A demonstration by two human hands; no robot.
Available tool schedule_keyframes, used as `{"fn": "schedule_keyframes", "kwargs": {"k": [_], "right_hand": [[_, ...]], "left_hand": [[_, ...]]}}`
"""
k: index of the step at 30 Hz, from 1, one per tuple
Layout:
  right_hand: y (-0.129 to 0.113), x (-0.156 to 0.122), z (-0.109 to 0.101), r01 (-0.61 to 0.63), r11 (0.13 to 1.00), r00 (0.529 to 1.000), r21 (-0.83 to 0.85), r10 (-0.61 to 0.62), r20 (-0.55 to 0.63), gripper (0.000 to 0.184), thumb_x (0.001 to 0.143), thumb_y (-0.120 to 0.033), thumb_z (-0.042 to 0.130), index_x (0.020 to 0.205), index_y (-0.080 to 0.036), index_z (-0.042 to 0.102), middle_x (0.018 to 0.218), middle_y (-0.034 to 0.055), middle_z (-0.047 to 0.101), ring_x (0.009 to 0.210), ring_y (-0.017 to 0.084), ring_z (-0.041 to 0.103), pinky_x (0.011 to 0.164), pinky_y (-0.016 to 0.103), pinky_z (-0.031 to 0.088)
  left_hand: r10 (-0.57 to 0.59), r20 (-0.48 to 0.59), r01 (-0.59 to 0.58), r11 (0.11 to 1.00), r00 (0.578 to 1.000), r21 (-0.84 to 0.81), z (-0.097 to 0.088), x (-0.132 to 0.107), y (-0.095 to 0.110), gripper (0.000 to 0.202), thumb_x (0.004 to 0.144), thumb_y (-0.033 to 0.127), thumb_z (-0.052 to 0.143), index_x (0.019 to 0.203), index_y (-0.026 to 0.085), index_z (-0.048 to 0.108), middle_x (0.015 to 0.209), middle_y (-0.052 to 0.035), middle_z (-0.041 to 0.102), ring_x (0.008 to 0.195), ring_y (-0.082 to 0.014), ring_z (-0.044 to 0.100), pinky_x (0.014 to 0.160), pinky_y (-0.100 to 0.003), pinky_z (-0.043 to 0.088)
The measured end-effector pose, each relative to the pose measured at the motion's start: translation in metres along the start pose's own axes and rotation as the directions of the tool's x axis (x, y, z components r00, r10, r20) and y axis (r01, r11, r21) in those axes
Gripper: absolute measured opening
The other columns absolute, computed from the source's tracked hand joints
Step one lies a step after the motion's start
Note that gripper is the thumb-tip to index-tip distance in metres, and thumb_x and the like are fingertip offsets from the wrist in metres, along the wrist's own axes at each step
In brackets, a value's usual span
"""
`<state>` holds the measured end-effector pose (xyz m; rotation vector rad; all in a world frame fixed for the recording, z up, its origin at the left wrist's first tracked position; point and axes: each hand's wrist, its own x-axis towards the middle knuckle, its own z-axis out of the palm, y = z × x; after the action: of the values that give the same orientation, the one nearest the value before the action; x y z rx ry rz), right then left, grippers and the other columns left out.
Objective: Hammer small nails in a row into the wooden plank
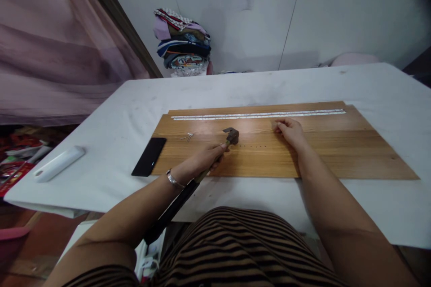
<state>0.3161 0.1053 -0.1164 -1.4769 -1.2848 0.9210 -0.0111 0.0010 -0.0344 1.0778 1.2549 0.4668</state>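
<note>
My left hand (pixel 209 158) is closed around the upper handle of a claw hammer (pixel 232 136). Its rusty head is over the wooden board (pixel 350 148), while the dark grip slants back under my forearm. To the right, my right hand (pixel 290 130) is pinched just above the board, near the white marked strips (pixel 256 115). Whatever its fingertips hold, if anything, is too small to make out. Between the hands runs a row of small dark dots (pixel 256 146) in the wood. A few loose nails (pixel 188 135) lie on the board left of the hammer head.
A black phone (pixel 149 157) overlaps the board's left end. Farther left, a white oblong device (pixel 59 164) rests on the white-covered table (pixel 111 121). Folded clothes (pixel 183 42) are stacked behind the table against the wall. A pink curtain (pixel 60 40) hangs at left.
</note>
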Motion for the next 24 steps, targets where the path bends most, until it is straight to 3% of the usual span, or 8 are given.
{"fn": "schedule_keyframes", "kwargs": {"k": [24], "right_hand": [[-0.004,-0.002,0.0,-0.012,1.0,1.0,0.022,0.012,-0.01,0.018,0.071,-0.028,0.057,0.083,-0.018,0.067,0.061,-0.0004,0.066,0.056,0.014,0.06,0.058,0.026,0.05]], "left_hand": [[-0.022,-0.042,0.024,0.998,0.999,0.053,0.004,-0.005,0.009,0.051,0.088,0.062,0.05,0.108,0.016,0.059,0.067,0.0011,0.047,0.046,-0.0056,0.037,0.042,-0.023,0.024]]}}
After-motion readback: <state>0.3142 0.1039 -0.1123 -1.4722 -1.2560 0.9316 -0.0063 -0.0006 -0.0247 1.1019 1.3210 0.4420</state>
